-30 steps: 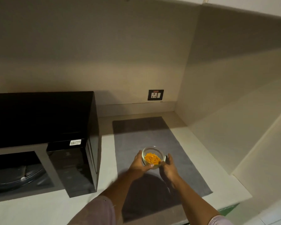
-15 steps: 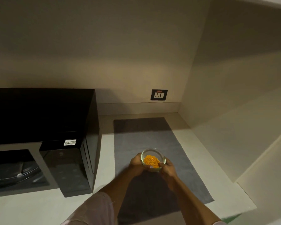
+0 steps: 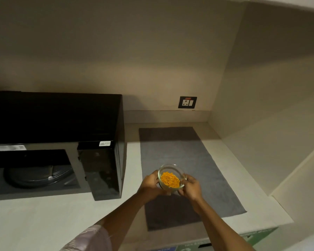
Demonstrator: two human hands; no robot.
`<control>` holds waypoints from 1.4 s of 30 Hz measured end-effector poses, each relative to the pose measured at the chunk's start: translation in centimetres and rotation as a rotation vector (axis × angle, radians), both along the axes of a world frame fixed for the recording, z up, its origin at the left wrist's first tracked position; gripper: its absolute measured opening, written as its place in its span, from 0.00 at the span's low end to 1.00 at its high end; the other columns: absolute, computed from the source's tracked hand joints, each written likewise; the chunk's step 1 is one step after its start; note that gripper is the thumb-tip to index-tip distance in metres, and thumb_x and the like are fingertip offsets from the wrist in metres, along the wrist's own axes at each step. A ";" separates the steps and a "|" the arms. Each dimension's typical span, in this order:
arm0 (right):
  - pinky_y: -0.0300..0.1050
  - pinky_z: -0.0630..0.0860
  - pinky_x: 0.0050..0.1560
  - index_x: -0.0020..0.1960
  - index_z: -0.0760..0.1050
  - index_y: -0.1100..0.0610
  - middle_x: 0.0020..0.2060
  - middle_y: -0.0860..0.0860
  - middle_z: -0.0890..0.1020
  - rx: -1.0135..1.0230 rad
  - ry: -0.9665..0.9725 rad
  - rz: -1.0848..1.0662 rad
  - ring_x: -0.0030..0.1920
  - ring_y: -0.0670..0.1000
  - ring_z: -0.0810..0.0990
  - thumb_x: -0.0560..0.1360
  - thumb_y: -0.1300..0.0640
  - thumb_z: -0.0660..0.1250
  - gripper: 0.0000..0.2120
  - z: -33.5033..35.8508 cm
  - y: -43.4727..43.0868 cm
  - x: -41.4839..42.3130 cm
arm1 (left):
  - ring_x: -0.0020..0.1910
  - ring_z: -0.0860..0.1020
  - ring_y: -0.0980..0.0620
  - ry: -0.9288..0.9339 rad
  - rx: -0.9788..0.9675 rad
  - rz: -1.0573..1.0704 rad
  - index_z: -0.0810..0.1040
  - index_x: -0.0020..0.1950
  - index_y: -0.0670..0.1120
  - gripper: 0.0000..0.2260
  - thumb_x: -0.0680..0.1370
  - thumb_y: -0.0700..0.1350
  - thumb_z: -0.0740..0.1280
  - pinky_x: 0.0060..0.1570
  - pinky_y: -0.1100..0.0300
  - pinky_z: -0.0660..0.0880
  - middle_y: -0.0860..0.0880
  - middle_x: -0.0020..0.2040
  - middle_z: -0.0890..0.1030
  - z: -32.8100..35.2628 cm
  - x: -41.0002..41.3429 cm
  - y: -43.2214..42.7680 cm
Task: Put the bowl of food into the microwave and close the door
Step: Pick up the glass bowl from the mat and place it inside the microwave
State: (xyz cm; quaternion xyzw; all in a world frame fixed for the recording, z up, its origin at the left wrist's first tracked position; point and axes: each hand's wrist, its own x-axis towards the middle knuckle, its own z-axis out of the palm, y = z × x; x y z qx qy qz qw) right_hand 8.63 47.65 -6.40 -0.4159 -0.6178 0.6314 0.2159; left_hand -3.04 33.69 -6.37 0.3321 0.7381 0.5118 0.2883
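A: Change since the earlier frame: the glass bowl [image 3: 171, 176] is now lifted clear of the grey mat [image 3: 181, 154]; a second ago it sat low on the mat with the hands just closing round it. The view has also swung so that more of the microwave cavity shows.

B: State of the hands?

A: Left hand [image 3: 151, 183] wraps the bowl's left wall and underside; right hand [image 3: 191, 188] grips the right wall, thumb at the rim. Both are clamped on the bowl, one on each side. The bowl tilts slightly toward the camera and holds orange food [image 3: 170, 179].

B: Position of the bowl relative to the microwave?

A: The bowl is above the front half of the mat, to the right of the microwave [image 3: 54, 116] and apart from it. A strip of bare worktop [image 3: 132, 171] separates the mat's left edge from the microwave's right side.

B: Access to the cavity?

A: The cavity [image 3: 31, 171] is open at the front; the dark turntable [image 3: 38, 176] is visible inside. The door itself cannot be seen in this view. The control panel block [image 3: 100, 169] stands between the bowl and the cavity opening, its front corner projecting toward the worktop's near edge.

B: Free room?

A: Pale worktop lies open in front of the microwave, left of the forearms. On the right, the side wall [image 3: 270, 124] closes off the corner beyond the mat's right edge. A wall socket [image 3: 187, 102] sits on the back wall above the mat's far edge.
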 end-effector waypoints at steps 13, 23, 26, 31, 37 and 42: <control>0.43 0.78 0.31 0.48 0.82 0.58 0.31 0.54 0.83 -0.061 0.060 0.107 0.31 0.51 0.81 0.74 0.67 0.64 0.10 -0.1 -14.0 1.5 | 0.57 0.82 0.59 -0.047 0.078 0.168 0.77 0.59 0.61 0.33 0.56 0.57 0.84 0.57 0.60 0.80 0.59 0.55 0.85 -1.7 2.4 -15.9; 0.38 0.77 0.28 0.52 0.81 0.58 0.35 0.54 0.82 -0.183 0.078 0.301 0.31 0.48 0.80 0.74 0.69 0.62 0.13 0.8 -27.8 0.6 | 0.58 0.82 0.57 -0.039 0.066 0.324 0.78 0.64 0.48 0.37 0.56 0.44 0.84 0.60 0.58 0.79 0.52 0.57 0.85 -1.1 3.0 -30.6; 0.42 0.71 0.29 0.49 0.80 0.51 0.32 0.58 0.79 -0.130 0.058 0.349 0.29 0.52 0.72 0.75 0.68 0.62 0.13 1.4 -31.4 -0.1 | 0.58 0.82 0.54 -0.026 0.062 0.376 0.77 0.65 0.45 0.37 0.58 0.40 0.84 0.60 0.58 0.79 0.49 0.57 0.85 -0.4 2.8 -34.3; 0.43 0.67 0.32 0.48 0.80 0.51 0.32 0.64 0.76 -0.091 0.043 0.443 0.29 0.55 0.69 0.76 0.67 0.62 0.13 2.1 -36.4 -2.2 | 0.56 0.82 0.55 0.000 0.051 0.468 0.75 0.66 0.42 0.37 0.59 0.38 0.84 0.54 0.67 0.78 0.49 0.55 0.84 0.1 2.0 -39.8; 0.41 0.74 0.32 0.65 0.75 0.57 0.46 0.67 0.82 -0.068 0.082 0.483 0.39 0.63 0.79 0.78 0.65 0.61 0.17 3.4 -39.8 -5.3 | 0.60 0.80 0.54 0.080 0.042 0.550 0.76 0.67 0.48 0.36 0.60 0.44 0.83 0.61 0.54 0.78 0.50 0.59 0.84 1.5 -0.2 -43.1; 0.38 0.77 0.34 0.69 0.71 0.55 0.42 0.55 0.82 -0.076 0.125 0.525 0.34 0.47 0.80 0.78 0.63 0.62 0.20 4.6 -39.9 -9.7 | 0.57 0.82 0.56 0.096 0.116 0.598 0.79 0.61 0.53 0.30 0.62 0.42 0.82 0.54 0.61 0.79 0.54 0.54 0.85 2.8 -3.5 -43.1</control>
